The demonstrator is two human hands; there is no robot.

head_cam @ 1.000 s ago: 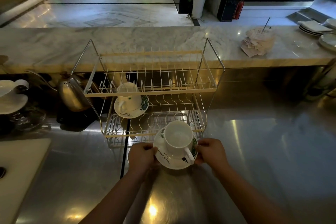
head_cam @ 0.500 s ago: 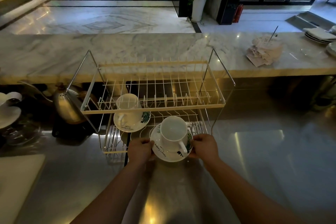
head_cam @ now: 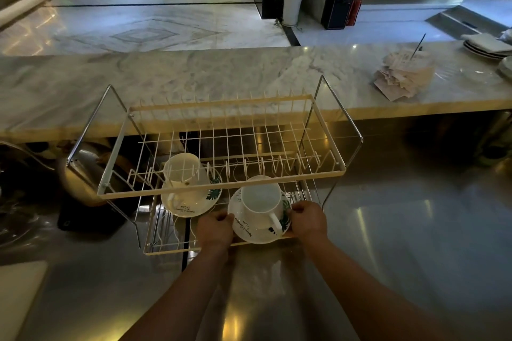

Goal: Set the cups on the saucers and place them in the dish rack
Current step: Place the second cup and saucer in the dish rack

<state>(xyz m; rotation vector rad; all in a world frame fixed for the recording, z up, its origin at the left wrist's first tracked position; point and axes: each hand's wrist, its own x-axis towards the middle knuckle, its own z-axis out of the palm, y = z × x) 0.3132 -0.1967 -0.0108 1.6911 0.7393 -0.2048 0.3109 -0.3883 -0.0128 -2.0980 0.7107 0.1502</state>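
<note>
A white two-tier wire dish rack (head_cam: 221, 192) stands on the steel counter. On its lower tier, at the left, a white cup (head_cam: 184, 174) sits on a leaf-printed saucer (head_cam: 194, 206). I hold a second leaf-printed saucer (head_cam: 250, 232) at the lower tier's front right, with a white cup (head_cam: 260, 198) upright on it, handle toward me. My left hand (head_cam: 217, 227) grips the saucer's left rim and my right hand (head_cam: 307, 219) grips its right rim. The upper tier partly covers both cups.
A steel kettle (head_cam: 80, 177) stands left of the rack on a dark base. Behind runs a marble bar top (head_cam: 194, 69) with a pile of paper slips (head_cam: 404, 77) and stacked plates (head_cam: 487, 46) at the far right. A white board (head_cam: 16, 293) lies at lower left.
Both hands have carried the cup and saucer forward from the counter in front of the rack onto the lower tier's front right, under the upper tier.
</note>
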